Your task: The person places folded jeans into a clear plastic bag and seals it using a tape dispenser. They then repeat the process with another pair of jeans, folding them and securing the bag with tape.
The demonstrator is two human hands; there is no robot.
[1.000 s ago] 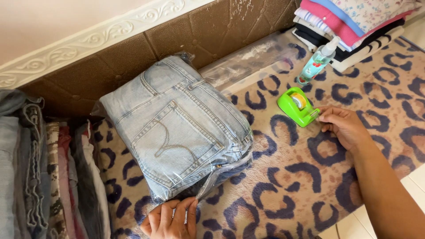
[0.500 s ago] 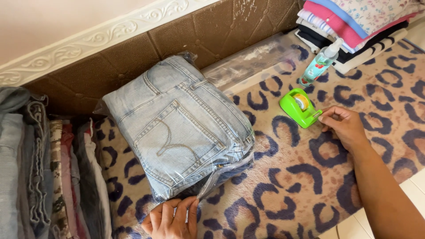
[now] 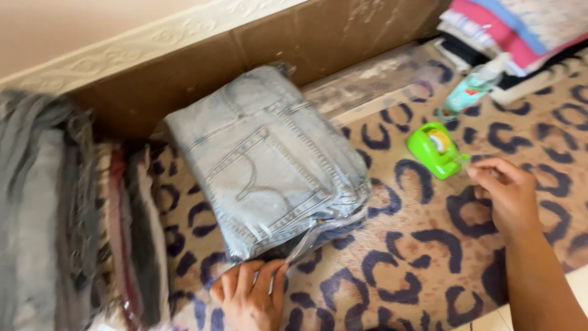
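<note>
At the far left stands a row of folded clothes [image 3: 55, 208] in grey, cream and dark red, packed edge-up beside each other. Next to them, on the leopard-print mat [image 3: 392, 270], lies a pair of folded light-blue jeans in a clear plastic bag [image 3: 269, 165]. The package is a rectangle and its long axis runs from the lower left, near the person, up to the brown cardboard wall [image 3: 257, 49] behind it.

The left hand [image 3: 250, 293] rests at the near edge of this package, fingers spread flat and pressing the loose flap of the bag against the mat; it pins the plastic and does not close around anything.

To the right of the jeans, apart from them, sits a small bright green tape dispenser [image 3: 436, 149]. The right hand [image 3: 508, 193] is just beside it, on its lower right side, so this hand is clearly the nearer one. Its fingertips are pinched together toward the dispenser's front edge; whether a strip of tape is between them I cannot tell, because the picture is blurred there.

Behind the dispenser lies a small turquoise spray bottle [image 3: 471, 92], and in the top right corner a stack of folded clothes [image 3: 514, 30] in pink, blue, white and black.
</note>
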